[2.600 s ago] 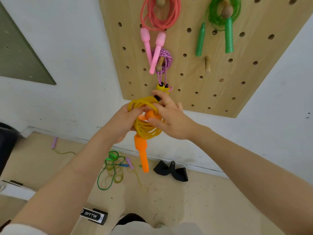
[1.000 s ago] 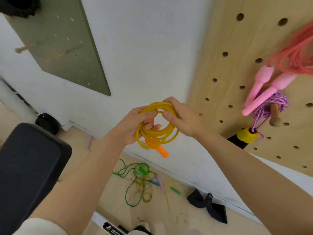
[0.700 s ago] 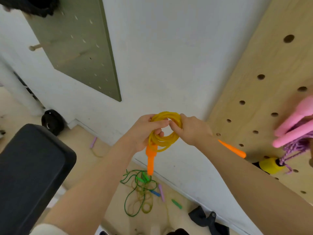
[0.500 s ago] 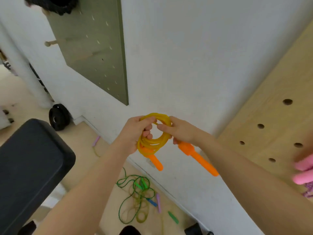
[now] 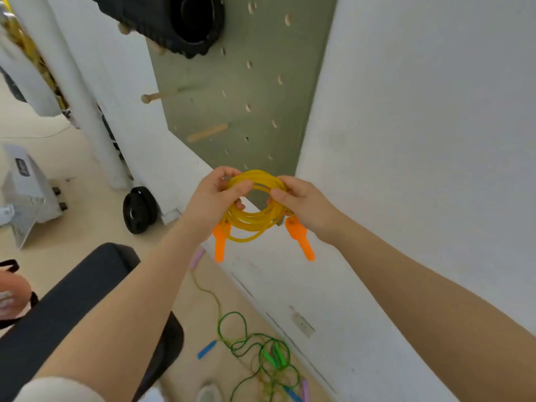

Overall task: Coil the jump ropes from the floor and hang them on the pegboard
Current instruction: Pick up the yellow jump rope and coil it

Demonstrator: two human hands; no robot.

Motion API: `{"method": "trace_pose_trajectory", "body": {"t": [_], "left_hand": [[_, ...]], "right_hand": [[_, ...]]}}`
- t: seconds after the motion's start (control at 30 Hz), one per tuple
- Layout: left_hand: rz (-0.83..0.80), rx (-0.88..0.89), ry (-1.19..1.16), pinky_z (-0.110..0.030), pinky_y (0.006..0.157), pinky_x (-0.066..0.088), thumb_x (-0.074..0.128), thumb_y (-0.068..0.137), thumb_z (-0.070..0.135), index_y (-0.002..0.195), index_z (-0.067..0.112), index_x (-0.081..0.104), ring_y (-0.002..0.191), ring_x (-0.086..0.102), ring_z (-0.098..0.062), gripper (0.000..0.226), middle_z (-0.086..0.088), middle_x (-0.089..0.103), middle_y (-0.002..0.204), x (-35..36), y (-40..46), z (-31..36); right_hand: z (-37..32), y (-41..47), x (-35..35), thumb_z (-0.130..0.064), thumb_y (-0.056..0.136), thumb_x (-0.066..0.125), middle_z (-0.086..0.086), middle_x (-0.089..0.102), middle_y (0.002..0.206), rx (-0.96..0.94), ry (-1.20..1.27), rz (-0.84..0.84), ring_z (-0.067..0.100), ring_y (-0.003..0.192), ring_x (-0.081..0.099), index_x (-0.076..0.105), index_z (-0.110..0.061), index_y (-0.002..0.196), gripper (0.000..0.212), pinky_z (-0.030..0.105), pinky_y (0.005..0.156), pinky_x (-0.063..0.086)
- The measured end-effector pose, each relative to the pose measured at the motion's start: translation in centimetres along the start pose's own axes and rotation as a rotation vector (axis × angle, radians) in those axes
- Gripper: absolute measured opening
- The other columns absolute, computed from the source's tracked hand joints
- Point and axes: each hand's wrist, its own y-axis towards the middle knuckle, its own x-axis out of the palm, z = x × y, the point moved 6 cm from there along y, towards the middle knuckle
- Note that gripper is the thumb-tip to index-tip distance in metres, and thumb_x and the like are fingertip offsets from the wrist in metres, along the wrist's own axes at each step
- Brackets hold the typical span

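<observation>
Two hands hold one coiled yellow rope (image 5: 255, 210) in front of you, at chest height, close to a white wall. Your left hand (image 5: 216, 201) grips the left side of the coil with fingers curled round the strands; your right hand (image 5: 301, 203) pinches the right side the same way. Two orange handles (image 5: 300, 240) dangle below the coil, one under each hand.

You appear to be at the step between coiling and hanging: the loops look gathered, and the rope is not yet on a peg. A green pegboard (image 5: 240, 91) stands on the wall just above and behind your hands, with a bare wooden peg (image 5: 158, 96) jutting out at its left edge and another peg lower down. The next move likely calls for lifting the coil, keeping the loops bunched, and slipping its opening over a free peg so the handles hang down.

More ropes (image 5: 261, 351) lie loose and tangled on the floor (image 5: 72, 224) below, green among them, so the task looks far from finished.

No writing can be read anywhere; a small label on a grey box at far left is too blurred to make out.
</observation>
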Motion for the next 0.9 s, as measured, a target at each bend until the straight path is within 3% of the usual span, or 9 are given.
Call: {"method": "trace_pose_trajectory", "body": {"t": [0.1,0.17,0.33,0.43,0.57,0.63,0.7,0.77,0.9], "left_hand": [[-0.119,-0.009,-0.065,-0.025,0.064,0.05,0.065,0.082,0.0,0.096,0.021,0.054,0.064,0.059,-0.007,0.028,0.004,0.062,0.081,-4.0,4.1,-1.5],[-0.154,0.002,-0.072,-0.031,0.069,0.046,0.067,0.078,0.001,0.102,0.022,0.056,0.077,0.058,-0.014,0.033,-0.002,0.062,0.092,-7.2,6.4,-2.8],[0.109,0.123,0.031,-0.027,0.084,0.047,0.058,0.089,0.003,0.111,0.022,0.057,0.086,0.058,-0.005,0.03,0.004,0.062,0.099,-13.4,12.0,-4.8],[0.184,0.172,0.103,-0.031,0.088,0.047,0.058,0.089,0.01,0.112,0.026,0.057,0.094,0.057,-0.015,0.029,-0.001,0.056,0.107,-15.1,15.2,-5.6],[0.043,0.234,0.175,-0.03,0.088,0.047,0.06,0.082,0.015,0.114,0.02,0.057,0.095,0.061,-0.013,0.032,0.0,0.059,0.1,-14.3,19.2,-5.8],[-0.053,0.164,0.131,-0.017,0.079,0.048,0.061,0.085,0.001,0.121,0.011,0.055,0.084,0.062,0.005,0.038,-0.001,0.061,0.098,-13.3,21.2,-6.3],[-0.147,0.091,0.102,-0.01,0.07,0.047,0.058,0.085,-0.009,0.123,0.009,0.052,0.072,0.061,0.01,0.043,0.011,0.067,0.087,-12.2,23.1,-6.2],[-0.189,0.092,0.241,-0.017,0.073,0.05,0.062,0.085,-0.001,0.117,0.016,0.06,0.074,0.061,0.002,0.037,0.016,0.068,0.081,-10.7,24.9,-4.9],[-0.162,0.189,0.794,-0.021,0.085,0.038,0.058,0.088,0.012,0.118,0.012,0.062,0.101,0.058,-0.022,0.031,-0.006,0.063,0.107,-8.0,26.4,-1.6]], "right_hand": [[-0.8,5.3,2.1,-0.003,0.093,0.05,0.0,0.058,0.08,0.001,0.024,0.045,0.002,0.067,0.054,0.056,-0.016,0.106,0.02,0.012,0.059,0.043],[-1.1,8.6,4.0,-0.001,0.09,0.054,0.007,0.059,0.087,0.002,-0.002,0.042,0.011,0.077,0.054,0.058,-0.014,0.11,0.024,0.017,0.064,0.044],[-1.7,16.3,8.4,-0.003,0.086,0.06,0.01,0.065,0.098,0.024,-0.037,0.135,0.02,0.088,0.06,0.06,-0.007,0.116,0.03,0.04,0.088,0.048],[-2.0,19.4,9.4,-0.008,0.084,0.064,0.002,0.067,0.096,0.015,-0.121,0.206,0.021,0.094,0.063,0.062,-0.012,0.113,0.03,0.042,0.091,0.049],[-1.0,21.4,8.0,-0.01,0.082,0.066,-0.006,0.061,0.091,0.052,-0.315,0.309,0.013,0.088,0.058,0.062,-0.013,0.108,0.027,0.034,0.087,0.048],[-0.5,22.1,6.8,-0.011,0.083,0.066,-0.005,0.06,0.092,0.083,-0.392,0.37,0.015,0.089,0.058,0.061,-0.013,0.109,0.027,0.034,0.087,0.047],[-0.1,22.3,5.6,-0.017,0.085,0.064,-0.001,0.064,0.1,0.136,-0.516,0.429,0.023,0.097,0.06,0.057,-0.016,0.11,0.026,0.038,0.085,0.049],[0.0,22.1,4.5,-0.027,0.089,0.06,0.004,0.064,0.107,0.202,-0.724,0.467,0.028,0.1,0.059,0.052,-0.016,0.112,0.027,0.037,0.076,0.047],[-0.5,21.3,3.8,-0.041,0.091,0.054,0.012,0.062,0.109,0.241,-1.073,0.458,0.037,0.099,0.06,0.046,-0.011,0.11,0.036,0.034,0.066,0.037]]}}
